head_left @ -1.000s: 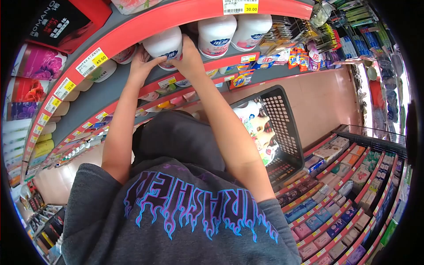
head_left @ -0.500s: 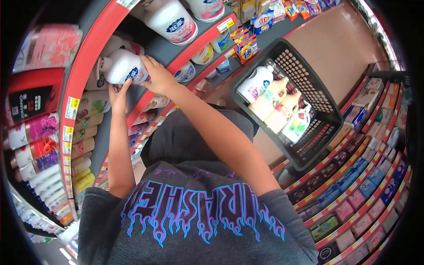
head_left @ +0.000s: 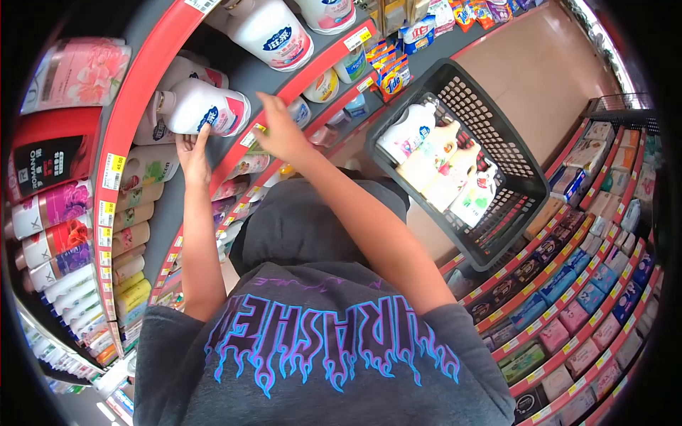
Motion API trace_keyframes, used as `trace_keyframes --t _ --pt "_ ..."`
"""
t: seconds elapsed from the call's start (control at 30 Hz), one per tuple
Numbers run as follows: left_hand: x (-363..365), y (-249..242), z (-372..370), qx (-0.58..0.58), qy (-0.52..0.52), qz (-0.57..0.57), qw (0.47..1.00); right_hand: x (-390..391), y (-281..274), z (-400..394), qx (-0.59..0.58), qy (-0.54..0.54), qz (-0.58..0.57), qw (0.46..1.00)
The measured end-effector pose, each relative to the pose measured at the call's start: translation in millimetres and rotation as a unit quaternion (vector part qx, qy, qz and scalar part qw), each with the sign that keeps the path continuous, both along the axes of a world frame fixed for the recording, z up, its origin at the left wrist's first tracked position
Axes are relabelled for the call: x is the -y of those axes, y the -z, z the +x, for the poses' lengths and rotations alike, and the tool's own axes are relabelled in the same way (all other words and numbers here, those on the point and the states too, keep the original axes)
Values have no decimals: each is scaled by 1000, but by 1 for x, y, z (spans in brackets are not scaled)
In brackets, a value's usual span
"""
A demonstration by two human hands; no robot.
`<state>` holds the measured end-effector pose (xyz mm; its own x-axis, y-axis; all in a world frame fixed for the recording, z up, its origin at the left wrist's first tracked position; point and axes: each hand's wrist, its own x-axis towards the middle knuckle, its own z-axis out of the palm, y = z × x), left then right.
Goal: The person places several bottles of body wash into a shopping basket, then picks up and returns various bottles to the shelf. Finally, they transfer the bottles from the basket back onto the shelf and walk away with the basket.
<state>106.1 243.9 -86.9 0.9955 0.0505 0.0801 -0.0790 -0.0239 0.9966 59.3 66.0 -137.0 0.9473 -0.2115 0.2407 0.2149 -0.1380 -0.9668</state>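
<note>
A white pump bottle (head_left: 195,103) with a blue and pink label is at the shelf's edge. My left hand (head_left: 193,157) holds its near side, the thumb over the label and the other fingers curled at the edge, partly hidden. Apart from the bottle, to its right, my right hand (head_left: 283,135) is open and empty, its fingers in front of the red shelf edge. A similar white bottle (head_left: 195,71) sits just behind the held one. Another white pump bottle (head_left: 273,39) stands farther along the shelf.
A dark plastic shopping basket (head_left: 462,245) to my right contains several bottles. Tide packets (head_left: 393,74) hang beyond the shelf. Curved shelves of boxed goods (head_left: 561,284) line the aisle's right side. Several colourful bottles (head_left: 67,241) fill the shelves at far left.
My right hand has let go of the white pump bottle and moved right, away from it. My left hand stays on the bottle.
</note>
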Motion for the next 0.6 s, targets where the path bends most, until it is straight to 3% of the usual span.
trace_keyframes --t 0.17,0.27,0.37,0.43,0.5,0.6 --pt "11 5 -6 22 -44 -8 999 39 23 -45 -19 103 -12 994" --pt "9 13 -7 22 -85 20 996 60 36 -74 -98 82 19 992" --pt "10 42 -13 112 -188 76 973 82 69 -99 -135 55 146 978" --pt "35 39 -37 72 -287 89 951 115 59 -126 -153 74 110 979" --pt "56 50 -62 50 -286 54 955 144 66 -152 -200 106 122 966" --pt "94 74 -98 7 -196 127 972 186 96 -198 -265 189 159 932"
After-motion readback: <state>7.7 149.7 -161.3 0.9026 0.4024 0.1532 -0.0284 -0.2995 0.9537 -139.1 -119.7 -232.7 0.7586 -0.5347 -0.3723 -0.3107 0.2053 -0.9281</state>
